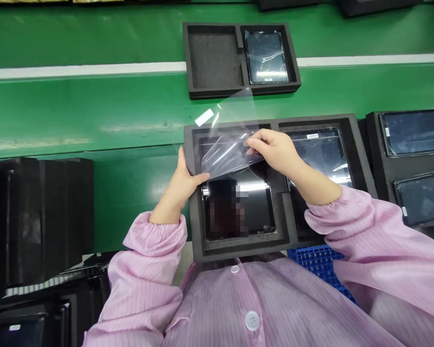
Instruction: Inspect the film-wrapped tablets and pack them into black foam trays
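Protective film (226,156) lifts off the screen (238,207), pinched in the right hand (275,152), while the left hand (183,180), fingers spread, braces the foam tray (193,226).

The clear film (227,144) is a thin, glossy, transparent sheet, partly peeled up from the dark screen (238,205). Its far edge lifts and curls toward the green belt, carrying a small white tab (204,117). The screen is a black glass rectangle lying flat in the left compartment of a black foam tray (238,248), its near part bare and reflective.
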`<state>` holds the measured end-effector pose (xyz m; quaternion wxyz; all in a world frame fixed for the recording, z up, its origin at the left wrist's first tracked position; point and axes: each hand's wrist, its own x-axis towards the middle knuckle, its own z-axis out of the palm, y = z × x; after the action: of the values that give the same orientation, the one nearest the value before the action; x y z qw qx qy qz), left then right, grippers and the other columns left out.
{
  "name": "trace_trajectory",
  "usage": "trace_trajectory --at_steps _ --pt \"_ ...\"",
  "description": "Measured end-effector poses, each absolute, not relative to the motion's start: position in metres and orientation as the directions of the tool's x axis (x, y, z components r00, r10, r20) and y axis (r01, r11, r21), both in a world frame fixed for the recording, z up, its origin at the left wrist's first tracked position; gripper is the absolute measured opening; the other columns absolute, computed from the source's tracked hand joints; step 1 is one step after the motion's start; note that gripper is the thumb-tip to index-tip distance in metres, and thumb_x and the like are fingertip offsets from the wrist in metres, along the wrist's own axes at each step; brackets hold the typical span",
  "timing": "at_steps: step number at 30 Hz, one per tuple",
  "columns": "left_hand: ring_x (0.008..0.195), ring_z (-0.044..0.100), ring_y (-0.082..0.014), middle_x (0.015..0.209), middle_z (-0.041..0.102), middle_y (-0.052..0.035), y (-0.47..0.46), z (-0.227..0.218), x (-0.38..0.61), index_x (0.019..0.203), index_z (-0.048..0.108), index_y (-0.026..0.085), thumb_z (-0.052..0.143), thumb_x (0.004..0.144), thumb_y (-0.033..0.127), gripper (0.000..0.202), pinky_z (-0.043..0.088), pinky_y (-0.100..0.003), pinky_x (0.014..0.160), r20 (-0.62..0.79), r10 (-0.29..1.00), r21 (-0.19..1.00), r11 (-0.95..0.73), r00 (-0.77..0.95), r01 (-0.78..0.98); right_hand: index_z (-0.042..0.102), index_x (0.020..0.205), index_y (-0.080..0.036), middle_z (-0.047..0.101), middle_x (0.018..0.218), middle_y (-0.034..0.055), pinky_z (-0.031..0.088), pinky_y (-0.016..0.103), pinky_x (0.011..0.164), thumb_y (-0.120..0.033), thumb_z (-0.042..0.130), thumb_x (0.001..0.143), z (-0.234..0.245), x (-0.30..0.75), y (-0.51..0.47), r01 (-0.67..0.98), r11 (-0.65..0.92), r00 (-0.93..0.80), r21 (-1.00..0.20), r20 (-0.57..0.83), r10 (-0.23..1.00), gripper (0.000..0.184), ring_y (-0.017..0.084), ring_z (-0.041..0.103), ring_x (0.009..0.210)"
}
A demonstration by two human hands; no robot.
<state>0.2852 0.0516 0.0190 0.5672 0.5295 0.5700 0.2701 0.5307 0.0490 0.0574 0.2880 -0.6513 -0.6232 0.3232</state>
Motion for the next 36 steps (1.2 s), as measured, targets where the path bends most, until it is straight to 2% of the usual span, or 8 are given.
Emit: trace_trajectory --at_steps 5,10,14,17,23,27,31,36 --pt "0.121 0.052 -0.0255 0.136 0.051 -0.0104 0.058 0.022 0.285 0.146 0.017 0.023 0.070 0.065 0.016 0.097 0.034 -0.048 0.108 -0.395 0.879 0.916 0.353 0.268 0.191 0.065 0.101 -0.018 0.070 0.100 0.0038 0.050 0.040 0.089 -0.031 0.052 0.088 0.073 0.547 0.025 0.391 0.128 -0.385 -0.911 -0.035 0.922 0.022 0.017 0.066 0.091" --pt "0.133 0.037 -0.0330 0.142 0.042 -0.0158 0.050 0.051 0.288 0.145 0.022 0.018 0.075 0.060 0.022 0.100 0.025 -0.051 0.112 -0.313 0.950 0.812 0.264 0.008 0.520 0.063 0.116 -0.022 0.054 0.134 0.0086 0.013 0.062 0.111 -0.030 0.071 0.078 0.082 0.559 -0.039 0.558 0.523 -0.778 -0.644 -0.186 0.600 0.040 0.030 0.038 0.133" --pt "0.125 0.046 -0.0300 0.120 0.061 -0.0110 0.021 0.072 0.317 0.109 0.063 0.020 0.061 0.076 0.031 0.035 0.027 -0.048 0.111 0.239 0.950 0.631 -0.309 0.201 0.712 0.056 0.126 -0.018 0.044 0.142 0.0132 0.014 0.066 0.109 -0.036 0.071 0.079 0.076 0.552 -0.068 0.622 0.624 -0.761 -0.473 -0.178 0.624 0.053 0.033 0.029 0.137" --pt "0.117 0.053 -0.0321 0.112 0.066 -0.0103 0.020 0.064 0.348 0.097 0.069 0.024 0.051 0.082 0.034 0.025 0.028 -0.054 0.108 0.159 0.841 0.514 -0.518 0.518 0.683 0.058 0.122 -0.018 0.050 0.138 0.0113 0.017 0.063 0.110 -0.037 0.066 0.084 0.076 0.559 -0.067 0.599 0.684 -0.782 -0.417 -0.120 0.611 0.044 0.030 0.033 0.135" --pt "0.137 0.028 -0.0397 0.143 0.044 -0.0175 0.068 0.038 0.380 0.131 0.050 0.019 0.046 0.085 0.044 0.053 0.013 -0.066 0.108 0.094 0.955 0.355 -0.295 0.280 0.887 0.070 0.096 -0.020 0.060 0.124 0.0109 0.027 0.058 0.106 -0.025 0.051 0.091 0.077 0.649 -0.011 0.937 0.282 -0.281 -0.208 0.036 0.959 0.020 0.030 0.045 0.124" --pt "0.135 0.031 -0.0392 0.134 0.051 -0.0206 0.061 0.045 0.391 0.123 0.055 0.013 0.048 0.083 0.041 0.050 0.020 -0.061 0.109 0.208 0.967 0.457 -0.231 0.149 0.859 0.068 0.108 -0.017 0.051 0.135 0.0166 0.031 0.058 0.103 -0.024 0.060 0.085 0.059 0.703 0.031 0.987 -0.080 0.085 -0.136 0.034 0.996 0.026 0.037 0.039 0.128" --pt "0.118 0.053 -0.0299 0.113 0.064 -0.0117 0.022 0.053 0.425 0.101 0.064 0.021 0.051 0.080 0.036 0.029 0.035 -0.049 0.107 0.148 0.909 0.666 -0.383 0.389 0.641 0.072 0.092 -0.020 0.053 0.134 0.0117 0.035 0.049 0.104 -0.020 0.059 0.085 0.045 0.717 0.046 0.974 -0.053 0.062 -0.221 0.035 0.997 0.014 0.033 0.040 0.127" --pt "0.084 0.064 -0.0183 0.102 0.064 -0.0094 -0.004 0.046 0.462 0.115 0.051 0.020 0.056 0.077 0.037 0.042 0.053 -0.038 0.082 -0.221 0.943 0.928 0.125 0.250 0.352 0.067 0.082 -0.019 0.066 0.109 0.0094 0.026 0.053 0.109 -0.016 0.049 0.090 0.059 0.710 0.025 0.942 0.168 -0.148 -0.290 0.091 0.985 0.020 0.027 0.054 0.109"
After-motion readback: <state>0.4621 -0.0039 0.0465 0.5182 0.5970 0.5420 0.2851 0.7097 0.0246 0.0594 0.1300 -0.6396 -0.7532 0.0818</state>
